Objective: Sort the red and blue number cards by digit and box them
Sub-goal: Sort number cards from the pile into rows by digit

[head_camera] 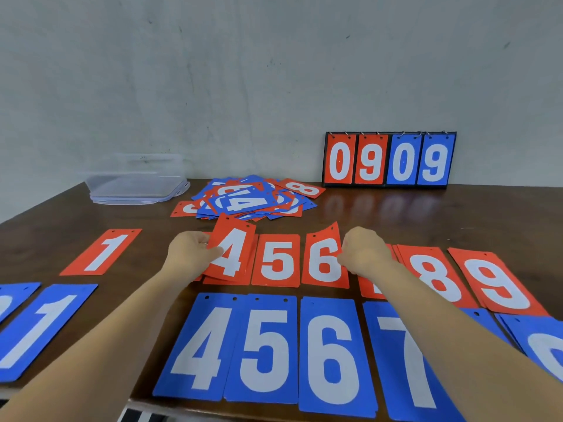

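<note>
Risks first:
- Left hand [192,251] grips the left edge of a red 4 card [233,251], lifted and tilted over the red 4 stack. If it drops skewed, it laps onto the red 5 [277,260] and muddles the row.
- Right hand [364,254] pinches the right edge of the red 6 [324,260]. Its far corner curls up, so more squeeze likely creases it.
- Both forearms cross the blue row. The right one lies over the blue 7 [405,360] and hides most of the red 7. A careless pull-back could drag the blue 4 [198,348], blue 5 [265,348] or blue 6 [332,357], which sit right at the near table edge.
- The table [365,214] looks slick, so the cards probably slide easily.
- The unsorted pile [253,199] sits just beyond the red row. A nudge could mix it into the sorted stacks.

Materials:
- Cards: thin flat rectangles, matte red or blue, white digits, rounded corners, two punched holes on the far short edge. They flex visibly.
- Table: dark glossy wood that reflects the scoreboard [388,159] standing far right.
- Box [137,187]: translucent plastic with rounded corners, far left, with no cards in it yet. I can't tell how the lid lies.
</note>
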The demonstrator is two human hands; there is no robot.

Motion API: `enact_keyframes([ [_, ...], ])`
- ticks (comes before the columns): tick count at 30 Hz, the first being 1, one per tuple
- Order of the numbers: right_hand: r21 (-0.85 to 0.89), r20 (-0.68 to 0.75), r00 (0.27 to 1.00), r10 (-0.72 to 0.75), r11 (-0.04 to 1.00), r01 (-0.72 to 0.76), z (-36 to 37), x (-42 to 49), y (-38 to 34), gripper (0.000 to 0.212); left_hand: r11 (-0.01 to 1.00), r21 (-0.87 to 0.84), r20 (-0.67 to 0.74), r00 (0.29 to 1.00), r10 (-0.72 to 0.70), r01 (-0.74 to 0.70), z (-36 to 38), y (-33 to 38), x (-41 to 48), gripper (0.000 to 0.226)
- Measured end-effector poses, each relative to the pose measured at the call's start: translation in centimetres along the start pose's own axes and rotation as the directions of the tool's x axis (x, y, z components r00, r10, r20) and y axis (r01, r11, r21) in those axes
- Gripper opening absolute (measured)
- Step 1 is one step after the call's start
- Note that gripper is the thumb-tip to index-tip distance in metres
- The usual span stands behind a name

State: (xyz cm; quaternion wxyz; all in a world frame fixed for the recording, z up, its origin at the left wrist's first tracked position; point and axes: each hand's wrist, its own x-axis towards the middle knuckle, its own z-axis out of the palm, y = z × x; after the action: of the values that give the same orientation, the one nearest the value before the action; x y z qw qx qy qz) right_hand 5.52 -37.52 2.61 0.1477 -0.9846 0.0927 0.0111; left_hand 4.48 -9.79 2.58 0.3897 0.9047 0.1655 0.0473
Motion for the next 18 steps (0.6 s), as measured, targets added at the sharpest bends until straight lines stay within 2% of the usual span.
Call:
enact_keyframes([
  [3,-0.031,-0.008,1.000,-0.022,0.999,0.022,0.1,-0.2,-0.1,0.014,0.996,0.087,-0.012,0.999,0.031,-0.030,0.1,-0.2,-0.2,0.056],
  [7,-0.085,-0.029,0.999,-0.019,0.996,0.017,0.1,-0.7,0.1,0.017,0.980,0.172,-0.012,0.994,0.107,-0.104,0.3,-0.8,-0.1,0.052],
  [10,-0.125,-0.088,0.996,-0.016,0.992,0.005,-0.1,-1.3,0.2,0.020,0.961,0.248,-0.026,0.991,0.131,-0.121,0.4,-1.4,0.0,0.058],
  [13,-0.135,-0.156,0.984,-0.091,0.988,0.070,-0.1,-2.2,-0.3,0.013,0.919,0.362,-0.072,0.978,0.194,-0.155,0.6,-1.6,0.0,0.058],
  [16,-0.094,-0.090,0.971,-0.220,0.973,0.212,0.8,-2.9,-0.8,0.035,0.883,0.394,-0.073,0.949,0.307,-0.256,0.7,-1.5,-0.2,0.048],
  [18,-0.136,-0.007,0.961,-0.277,0.952,0.273,1.6,-3.2,-0.9,0.044,0.845,0.392,0.027,0.922,0.385,-0.364,0.8,-1.7,-0.4,0.043],
])
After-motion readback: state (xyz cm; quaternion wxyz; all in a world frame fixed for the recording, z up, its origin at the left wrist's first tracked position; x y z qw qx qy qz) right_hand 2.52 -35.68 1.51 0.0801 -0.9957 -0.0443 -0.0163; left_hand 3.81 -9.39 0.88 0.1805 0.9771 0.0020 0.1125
